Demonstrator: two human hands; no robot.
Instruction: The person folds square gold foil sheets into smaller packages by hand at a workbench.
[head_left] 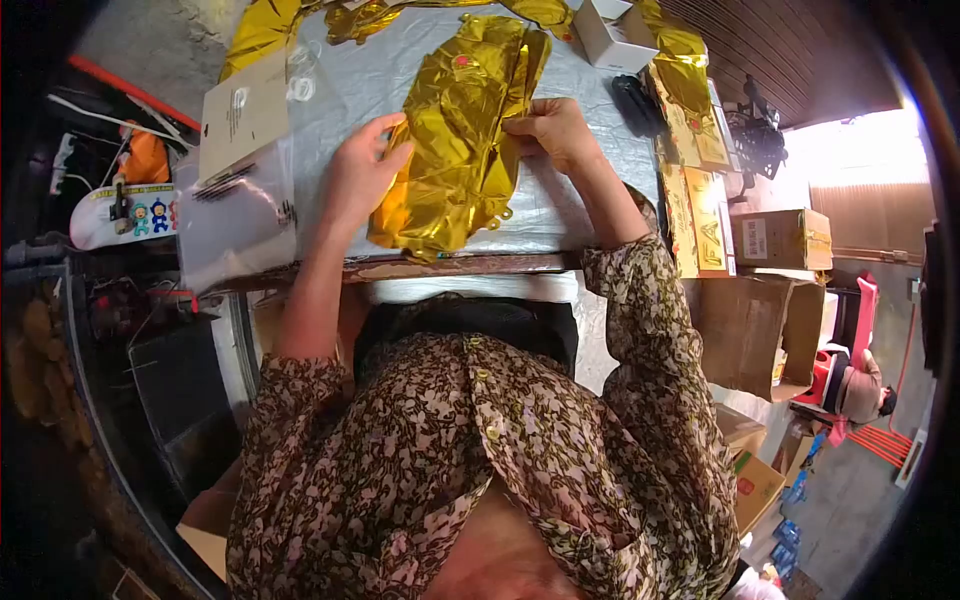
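Observation:
A flat, creased gold foil balloon lies lengthwise across the silver-covered table, with small tabs along its near edge and a red spot near its far end. My left hand is at its left edge, thumb and forefinger closing on the foil. On the opposite side, my right hand pinches a folded layer of the balloon between thumb and fingers. Part of the right fingertips is hidden by the foil.
More gold foil lies along the table's far side. A white open box and a dark object are at the right. Cardboard sheets and clear plastic bags lie left. Another person is far right.

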